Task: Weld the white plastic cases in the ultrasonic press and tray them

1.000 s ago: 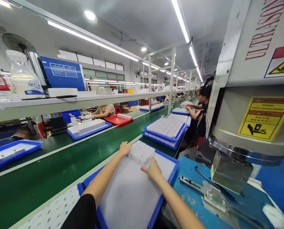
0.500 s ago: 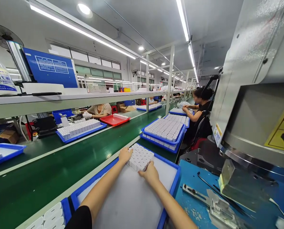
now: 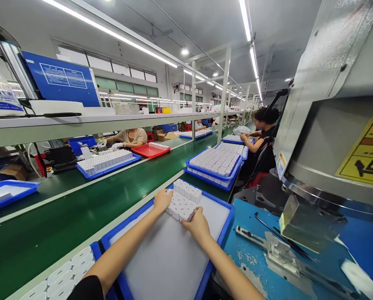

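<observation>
My left hand (image 3: 162, 201) and my right hand (image 3: 197, 227) squeeze a cluster of small white plastic pieces (image 3: 179, 206) from its two ends. The pieces are block-shaped with rounded corners, and thin slots show on their tops. Just beyond them, across a narrow gap, stands another group of white pieces (image 3: 189, 191) in the far end of the tray. The blue tray (image 3: 228, 225) has a pale lining, bare on the side near me. Whether the held pieces touch the lining cannot be made out.
Stacked blue trays (image 3: 233, 178) full of white pieces stand ahead. A green conveyor (image 3: 89, 204) runs along the left. At right is a machine head (image 3: 318, 166) over a blue bench with a metal fixture (image 3: 280, 250). More white pieces (image 3: 59, 273) are at lower left. Co-workers sit farther off.
Both hands have drawn the near cluster of pieces slightly toward me, and a gap now separates it from the far group. The view has shifted a little.
</observation>
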